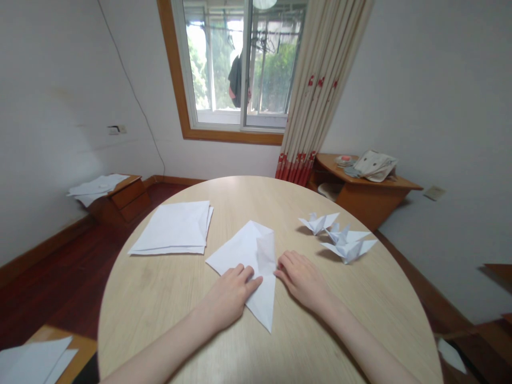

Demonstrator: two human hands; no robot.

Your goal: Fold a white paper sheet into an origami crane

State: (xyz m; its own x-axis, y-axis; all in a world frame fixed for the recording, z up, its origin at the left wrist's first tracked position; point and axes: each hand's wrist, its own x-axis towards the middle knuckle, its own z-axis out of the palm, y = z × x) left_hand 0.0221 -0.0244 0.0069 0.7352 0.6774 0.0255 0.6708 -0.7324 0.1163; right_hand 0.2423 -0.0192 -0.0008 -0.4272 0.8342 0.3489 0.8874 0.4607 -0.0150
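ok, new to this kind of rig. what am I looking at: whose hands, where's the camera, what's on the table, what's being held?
There's no robot here: these are a person's two bare hands. The single picture comes from a camera worn on that person's head, looking forward and down, so the forearms enter from the bottom.

On the round wood-grain table are a stack of white paper sheets at the left, a partly folded white sheet in the middle, and a cluster of overlapping origami cranes at the right.

The left hand rests on the partly folded white sheet. The right hand has its fingertips at that sheet's right edge; whether they pinch it, I can't tell.
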